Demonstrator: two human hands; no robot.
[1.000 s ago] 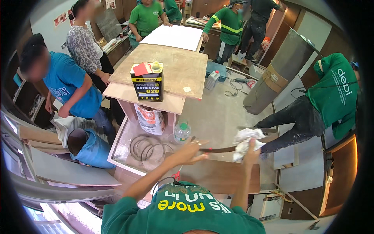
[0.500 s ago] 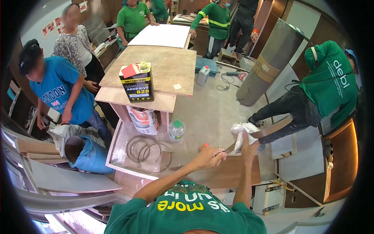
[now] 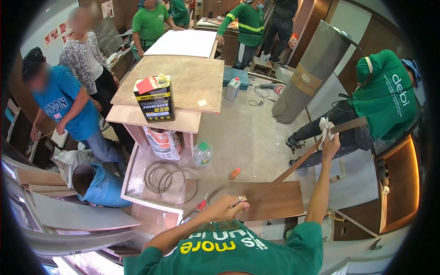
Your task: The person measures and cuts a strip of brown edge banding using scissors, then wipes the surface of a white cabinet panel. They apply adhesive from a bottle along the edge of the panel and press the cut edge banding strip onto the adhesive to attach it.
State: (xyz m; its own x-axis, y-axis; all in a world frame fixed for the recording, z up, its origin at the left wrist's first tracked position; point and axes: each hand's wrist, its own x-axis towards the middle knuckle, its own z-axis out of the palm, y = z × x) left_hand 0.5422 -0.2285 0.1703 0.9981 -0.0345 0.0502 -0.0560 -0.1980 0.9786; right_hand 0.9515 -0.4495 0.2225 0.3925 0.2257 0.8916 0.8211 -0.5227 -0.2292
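Observation:
A long, thin brown strip, like edge banding [image 3: 295,164], runs slanting up to the right between my hands. My left hand [image 3: 228,207] is closed around its near end, in front of my chest. Farther out to the right, my right hand [image 3: 331,145] grips a crumpled white cloth [image 3: 324,129] wrapped about the strip, whose far part sticks out beyond it. Below the strip lies a flat brown board [image 3: 282,199]. Red-handled scissors [image 3: 202,204] lie left of my left hand, and a small orange-red bottle [image 3: 235,173] stands beyond it.
A coil of thin strip [image 3: 159,178] and a clear green-capped bottle [image 3: 202,155] are on the worktop. A black-and-yellow tin [image 3: 154,101] stands on plywood [image 3: 183,75]. A large grey roll [image 3: 311,68] leans at the right, near a person in green [image 3: 387,91]. Several people stand around.
My right hand has slid the cloth away along the strip, up and right. My left hand has shifted left and nearer, so my hands are farther apart.

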